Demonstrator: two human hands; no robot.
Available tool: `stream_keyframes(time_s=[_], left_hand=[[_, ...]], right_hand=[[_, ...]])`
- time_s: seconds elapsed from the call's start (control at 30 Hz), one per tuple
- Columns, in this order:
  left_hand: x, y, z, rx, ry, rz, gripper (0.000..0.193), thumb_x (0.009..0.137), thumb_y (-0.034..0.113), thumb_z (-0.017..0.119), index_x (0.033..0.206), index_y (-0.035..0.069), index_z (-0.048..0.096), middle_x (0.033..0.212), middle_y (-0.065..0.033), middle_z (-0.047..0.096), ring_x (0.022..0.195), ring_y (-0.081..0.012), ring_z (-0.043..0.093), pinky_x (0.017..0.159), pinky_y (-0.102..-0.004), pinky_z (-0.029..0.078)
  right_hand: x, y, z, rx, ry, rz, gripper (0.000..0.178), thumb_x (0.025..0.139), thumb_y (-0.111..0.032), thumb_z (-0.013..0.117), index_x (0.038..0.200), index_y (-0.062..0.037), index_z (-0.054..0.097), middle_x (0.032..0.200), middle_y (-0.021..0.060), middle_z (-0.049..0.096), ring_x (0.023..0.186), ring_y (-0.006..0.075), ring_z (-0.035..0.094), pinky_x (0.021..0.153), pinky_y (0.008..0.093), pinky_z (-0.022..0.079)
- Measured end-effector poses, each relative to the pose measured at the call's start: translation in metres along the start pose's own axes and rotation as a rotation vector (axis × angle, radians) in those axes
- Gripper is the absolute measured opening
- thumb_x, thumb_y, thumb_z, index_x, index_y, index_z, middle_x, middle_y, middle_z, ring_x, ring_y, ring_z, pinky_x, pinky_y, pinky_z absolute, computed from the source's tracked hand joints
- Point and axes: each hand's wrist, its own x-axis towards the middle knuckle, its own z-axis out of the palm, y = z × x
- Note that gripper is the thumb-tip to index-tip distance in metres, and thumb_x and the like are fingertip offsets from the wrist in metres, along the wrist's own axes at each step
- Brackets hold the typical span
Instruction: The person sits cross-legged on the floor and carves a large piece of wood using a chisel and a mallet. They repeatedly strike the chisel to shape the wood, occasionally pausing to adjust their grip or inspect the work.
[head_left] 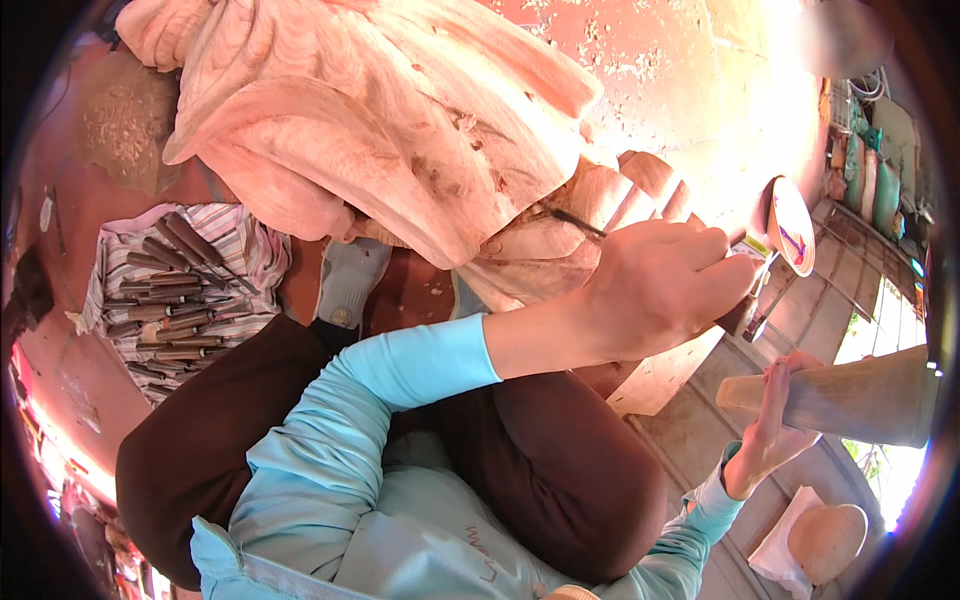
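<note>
Large pale-pink wooden carving (380, 140), draped folds cut along its length, lies on its side across the space ahead of the folded legs; its narrower, stepped end is nearest the working hands. Its bulk probably steadies it; no clamp seen.

Left hand (665, 290): fingers curled together, clamped on a dark, slender metal chisel (577, 222). Handle mostly hidden in the fist; blade slants up-left, its tip at the wood by the hem of the folds. Whether the edge bites cannot be told. The full-fist grip seems chosen to fix the blade's angle.

Right hand (785, 410): fingers wrapped around the narrow end of a tapered, pale-brown wooden mallet (865, 398), well clear of the chisel. Held at the slim end, presumably because it suits the grip and leaves the heavy end free.

To the left, brown-handled carving tools (175, 318) lie in rough rows on a pink-and-white striped cloth (120, 250), beside the left knee; likely set out for easy picking, with the cloth guarding their edges.
</note>
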Motion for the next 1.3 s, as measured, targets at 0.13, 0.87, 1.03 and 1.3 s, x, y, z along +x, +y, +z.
stream_keyframes(time_s=[0.13,0.87,1.03,1.3], left_hand=[[0.000,-0.002,0.002,-0.028,0.069,0.004,0.018,0.070,0.012,0.063,0.067,0.010,0.046,0.057,-0.0033,0.038,0.046,-0.0176,0.045,0.041,-0.0321,0.035],[-0.009,0.029,0.017,0.196,-0.417,0.066,0.027,0.072,0.012,0.061,0.098,0.008,0.056,0.079,-0.0054,0.053,0.051,-0.0136,0.052,0.042,-0.0277,0.040],[0.015,0.004,0.048,0.377,-0.374,0.138,0.015,0.080,0.018,0.061,0.089,0.011,0.052,0.078,-0.0052,0.054,0.059,-0.0164,0.059,0.046,-0.0303,0.045],[0.040,-0.070,0.082,0.489,-0.049,-0.298,0.032,0.088,0.036,0.058,0.084,0.004,0.056,0.068,-0.0114,0.063,0.063,-0.0305,0.064,0.054,-0.0410,0.048]], right_hand=[[-0.002,0.001,0.000,0.008,-0.005,0.000,0.078,0.081,0.004,0.064,0.146,-0.0038,0.020,0.086,0.0062,0.055,0.070,0.0113,0.051,0.066,0.0239,0.044],[-0.008,0.064,0.004,-0.201,-0.165,0.029,0.056,0.076,0.006,0.065,0.129,0.0003,0.045,0.124,0.0126,0.055,0.114,0.0222,0.054,0.096,0.0347,0.042],[0.036,0.070,0.025,-0.028,-0.217,0.294,0.056,0.079,-0.003,0.067,0.130,-0.0012,0.045,0.091,0.0039,0.059,0.075,0.0109,0.056,0.068,0.0254,0.047],[0.089,0.095,0.049,0.048,-0.384,0.299,0.057,0.079,-0.015,0.071,0.128,-0.0009,0.045,0.074,0.0000,0.055,0.057,0.0051,0.047,0.049,0.0202,0.040]])
